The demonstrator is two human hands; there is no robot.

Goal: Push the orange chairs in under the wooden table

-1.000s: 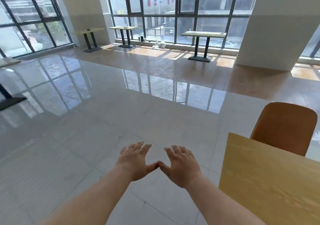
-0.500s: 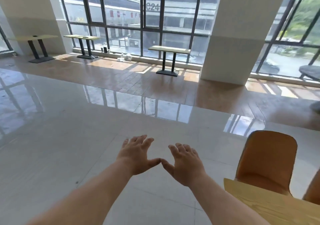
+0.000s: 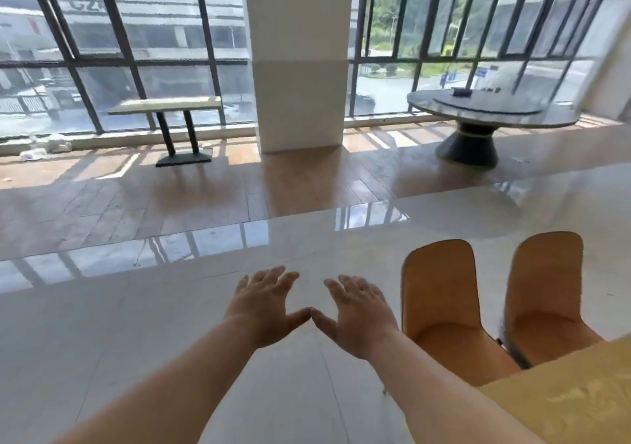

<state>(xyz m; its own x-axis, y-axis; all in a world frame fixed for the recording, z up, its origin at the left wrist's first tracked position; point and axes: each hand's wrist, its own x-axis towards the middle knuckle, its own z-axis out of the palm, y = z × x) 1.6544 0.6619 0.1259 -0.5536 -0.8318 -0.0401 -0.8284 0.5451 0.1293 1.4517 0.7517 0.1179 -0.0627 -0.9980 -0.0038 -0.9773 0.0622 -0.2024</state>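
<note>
Left hand: the left hand (image 3: 264, 305) is stretched forward, palm down, fingers spread wide and flat; it holds nothing and touches only the other hand at the thumb tip.
Right hand: the right hand (image 3: 358, 310) mirrors it, open and empty, fingers fanned, its thumb tip meeting the left thumb over the floor.
Near chair: an orange chair (image 3: 440, 310) stands just right of the right hand, a moulded one-piece shell with a tall rounded backrest curving into a scooped seat; the front of the seat runs under the table edge.
Far chair: a second orange chair (image 3: 546, 293) of the same shape stands just beside the first, apart by a narrow gap, its seat front also hidden by the table edge.
Table: the wooden table (image 3: 560, 399) fills the lower right corner, a pale yellow top with faint grain and a straight edge.
Floor: glossy pale tile (image 3: 136, 324) under the hands, mirror-like with window reflections, giving way to brown plank-patterned flooring farther off.
Surroundings: a white square pillar (image 3: 297, 57), a rectangular bench table (image 3: 167, 105) on dark legs, and a round pedestal table (image 3: 491, 109) stand well away by the dark-framed windows; small items on the round top are too blurred to identify, possibly a dark box.
Obstructions: the right forearm crosses in front of the near chair's seat edge.
</note>
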